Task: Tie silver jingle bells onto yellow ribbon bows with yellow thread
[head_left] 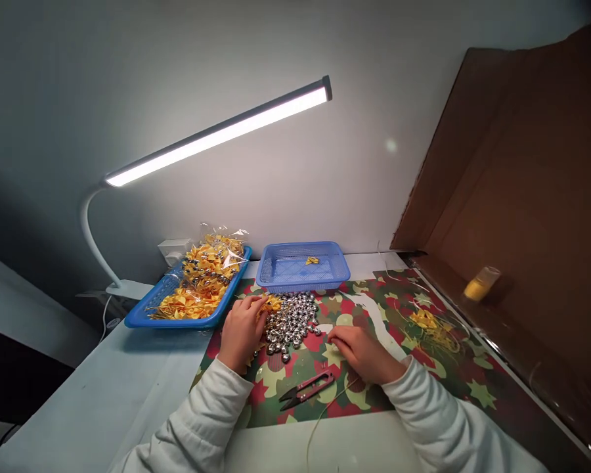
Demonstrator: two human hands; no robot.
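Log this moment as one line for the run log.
left hand: holds yellow bow | right hand: on mat beside bell pile | snips: lying untouched

A: Item in the left hand (pixel 240 328)?
B: Yellow bow (pixel 272 303), small, satin, pinched at the fingertips, resting on the pile's upper left edge.
A: And between the hands?
B: Silver bells (pixel 291 323), round, shiny, loose heap on the mat; left hand touches one side, the right hand (pixel 360 350) lies flat just beside the other.
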